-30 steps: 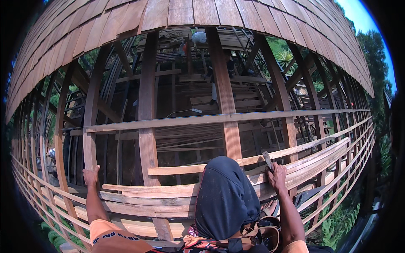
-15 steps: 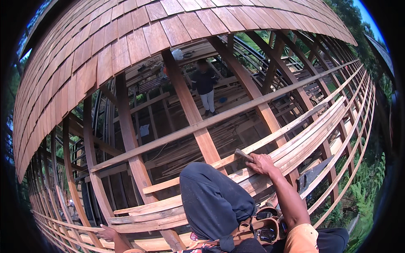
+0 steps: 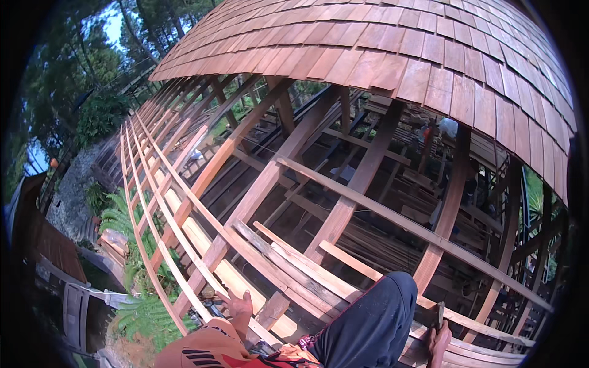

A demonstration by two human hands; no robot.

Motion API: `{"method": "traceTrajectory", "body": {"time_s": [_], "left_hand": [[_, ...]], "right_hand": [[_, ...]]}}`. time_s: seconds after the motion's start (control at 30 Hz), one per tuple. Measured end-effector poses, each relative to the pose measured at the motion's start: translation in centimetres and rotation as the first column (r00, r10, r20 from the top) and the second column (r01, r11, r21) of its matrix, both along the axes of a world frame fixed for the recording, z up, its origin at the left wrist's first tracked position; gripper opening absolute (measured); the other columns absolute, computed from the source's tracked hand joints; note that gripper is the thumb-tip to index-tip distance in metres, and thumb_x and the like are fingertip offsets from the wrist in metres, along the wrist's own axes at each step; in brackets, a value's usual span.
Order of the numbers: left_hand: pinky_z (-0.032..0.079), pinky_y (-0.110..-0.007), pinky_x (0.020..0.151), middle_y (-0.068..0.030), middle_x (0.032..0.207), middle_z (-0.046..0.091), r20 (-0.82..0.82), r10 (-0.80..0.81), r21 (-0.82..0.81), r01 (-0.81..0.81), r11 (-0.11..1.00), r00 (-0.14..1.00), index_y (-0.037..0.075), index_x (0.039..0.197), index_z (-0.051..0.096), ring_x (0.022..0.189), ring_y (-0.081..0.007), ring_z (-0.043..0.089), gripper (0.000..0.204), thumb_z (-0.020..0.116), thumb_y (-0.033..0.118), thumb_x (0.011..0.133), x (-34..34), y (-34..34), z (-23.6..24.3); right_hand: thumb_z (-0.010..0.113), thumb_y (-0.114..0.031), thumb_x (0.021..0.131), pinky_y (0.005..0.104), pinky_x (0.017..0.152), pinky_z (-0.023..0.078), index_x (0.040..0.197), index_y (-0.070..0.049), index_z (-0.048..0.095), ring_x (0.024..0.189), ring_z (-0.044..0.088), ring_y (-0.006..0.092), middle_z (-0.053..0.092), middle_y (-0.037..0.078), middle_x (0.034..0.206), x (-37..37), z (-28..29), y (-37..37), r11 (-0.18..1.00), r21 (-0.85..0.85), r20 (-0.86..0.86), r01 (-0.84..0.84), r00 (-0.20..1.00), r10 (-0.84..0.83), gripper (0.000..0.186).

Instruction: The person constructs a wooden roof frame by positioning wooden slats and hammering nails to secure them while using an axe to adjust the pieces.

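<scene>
My left hand [image 3: 238, 305] is at the lower middle, its fingers spread over a pale batten [image 3: 202, 267] and holding nothing. Whether the fingertips touch the wood, I cannot tell. At the lower right my right hand [image 3: 439, 339] is closed around a short, narrow grey-brown piece [image 3: 440, 314] that sticks up past the fingers; its exact kind does not show. That hand is beside a stack of long wooden strips [image 3: 307, 279] lying across the rafters. My bent knee [image 3: 380, 306] in dark trousers is between the two hands.
Sloping rafters [image 3: 337, 221] carry a crosswise batten [image 3: 392, 214], with deep gaps between them. Above are rows of reddish wooden shingles [image 3: 368, 61]. Stacked timber [image 3: 380, 245] lies far below. Ferns [image 3: 144, 316] grow beyond the roof's outer edge at the left.
My view has swung to the left, so the roof and rafters sit further right. The handsaw and tool pouch have left the picture. My right hand still grips the short piece.
</scene>
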State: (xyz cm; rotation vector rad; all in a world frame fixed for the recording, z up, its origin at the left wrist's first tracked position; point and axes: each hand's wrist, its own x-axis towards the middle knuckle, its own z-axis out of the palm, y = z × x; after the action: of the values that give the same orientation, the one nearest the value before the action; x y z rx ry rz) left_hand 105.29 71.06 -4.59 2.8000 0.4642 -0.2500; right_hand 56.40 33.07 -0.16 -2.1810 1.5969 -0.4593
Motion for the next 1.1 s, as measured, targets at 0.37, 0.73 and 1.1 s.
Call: {"method": "traceTrajectory", "body": {"time_s": [0.37, 0.73, 1.1], "left_hand": [[0.052, -0.046, 0.099, -0.0222, 0.164, -0.009, -0.025, 0.068, 0.023, -0.068, 0.997, 0.997, 0.0, 0.128, 0.061, 0.136, -0.0391, 0.04, 0.071, 0.071, 0.052, 0.079, -1.6, 3.4, -1.8], [0.052, -0.047, 0.097, -0.024, 0.164, -0.011, -0.03, 0.038, -0.006, -0.039, 0.999, 0.999, -0.001, 0.128, 0.061, 0.137, -0.0404, 0.037, 0.066, 0.069, 0.044, 0.08, -0.4, 3.0, -2.8], [0.051, -0.048, 0.097, -0.0279, 0.163, -0.008, 0.027, 0.01, 0.014, -0.011, 1.0, 1.0, -0.002, 0.125, 0.062, 0.134, -0.0435, 0.039, 0.063, 0.066, 0.041, 0.08, -0.6, 3.2, -4.1]], "right_hand": [[0.063, -0.016, 0.092, 0.0489, 0.082, 0.053, 0.12, 0.007, 0.06, 0.093, 0.067, 0.0433, 0.069, 0.027, 0.099, 1.5, 2.3, 1.4, 0.992, 0.04, -0.229, -0.123, 0.965, 0.129, 0.037], [0.063, -0.018, 0.09, 0.0488, 0.077, 0.053, 0.112, 0.006, 0.063, 0.087, 0.067, 0.0425, 0.069, 0.026, 0.094, 2.0, 1.1, 0.7, 0.992, -0.053, -0.267, -0.117, 0.959, 0.099, 0.033], [0.063, -0.023, 0.088, 0.0481, 0.073, 0.053, 0.107, 0.005, 0.064, 0.082, 0.067, 0.0414, 0.069, 0.025, 0.09, 1.8, 0.2, -0.1, 0.985, -0.088, -0.285, -0.147, 0.951, 0.116, 0.034]]}}
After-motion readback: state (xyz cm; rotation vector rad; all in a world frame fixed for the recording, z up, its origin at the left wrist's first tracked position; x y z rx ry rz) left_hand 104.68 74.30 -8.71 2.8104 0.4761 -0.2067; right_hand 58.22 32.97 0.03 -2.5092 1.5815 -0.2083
